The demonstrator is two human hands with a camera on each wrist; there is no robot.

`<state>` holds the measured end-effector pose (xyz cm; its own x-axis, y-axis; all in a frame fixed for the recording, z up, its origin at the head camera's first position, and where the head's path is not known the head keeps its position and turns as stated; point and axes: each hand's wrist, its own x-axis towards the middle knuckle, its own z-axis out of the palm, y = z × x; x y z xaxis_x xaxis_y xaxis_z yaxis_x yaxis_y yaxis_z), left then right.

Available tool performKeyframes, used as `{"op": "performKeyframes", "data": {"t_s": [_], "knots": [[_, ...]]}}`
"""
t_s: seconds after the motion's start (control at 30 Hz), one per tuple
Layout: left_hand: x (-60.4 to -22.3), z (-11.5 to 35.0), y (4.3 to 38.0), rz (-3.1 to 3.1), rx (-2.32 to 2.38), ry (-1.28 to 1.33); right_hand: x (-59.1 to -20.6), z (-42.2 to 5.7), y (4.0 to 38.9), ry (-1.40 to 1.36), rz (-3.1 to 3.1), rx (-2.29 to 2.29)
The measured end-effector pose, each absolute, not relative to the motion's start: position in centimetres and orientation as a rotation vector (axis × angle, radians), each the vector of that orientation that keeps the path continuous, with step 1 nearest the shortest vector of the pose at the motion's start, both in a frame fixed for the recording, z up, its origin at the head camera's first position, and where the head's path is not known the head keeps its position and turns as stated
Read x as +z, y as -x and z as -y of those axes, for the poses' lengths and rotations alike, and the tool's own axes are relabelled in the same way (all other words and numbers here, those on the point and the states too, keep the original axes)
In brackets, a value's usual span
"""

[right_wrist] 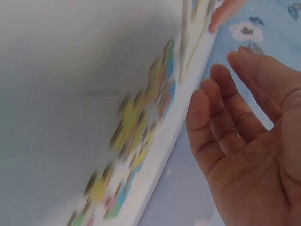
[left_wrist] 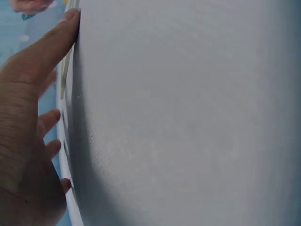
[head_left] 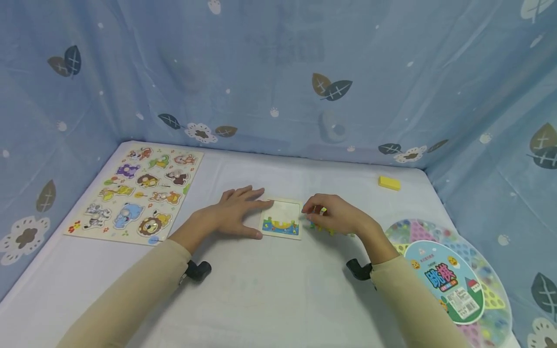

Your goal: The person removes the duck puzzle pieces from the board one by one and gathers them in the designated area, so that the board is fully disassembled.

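In the head view, the left hand, fingers spread, gripping nothing, touches the puzzle tray to its right, probably steadying it; loose pieces lie beneath the right hand, handy for picking. Left wrist: thumb at the tray's edge. Right wrist: fingers loosely bent, apparently holding nothing.

Left hand spread, right hand half-curled

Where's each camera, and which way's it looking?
On the head: facing forward and down at the puzzle tray; left hand, right hand, sleeves show.
On the left wrist: facing the white tabletop; mostly left hand shows.
On the right wrist: facing the puzzle pieces; mostly right hand shows.
Head and right wrist share those pieces.
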<state>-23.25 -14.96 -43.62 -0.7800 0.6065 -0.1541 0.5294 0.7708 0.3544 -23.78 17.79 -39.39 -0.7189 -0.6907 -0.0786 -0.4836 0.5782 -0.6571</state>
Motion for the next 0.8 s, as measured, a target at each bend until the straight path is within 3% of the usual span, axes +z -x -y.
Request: {"op": "performKeyframes", "data": {"t_s": [0.8], "knots": [[-44.8, 15.1, 23.6, -2.733, 0.495, -0.859, -41.6, -11.1, 23.7, 1.102, -2.358, -0.970]]}}
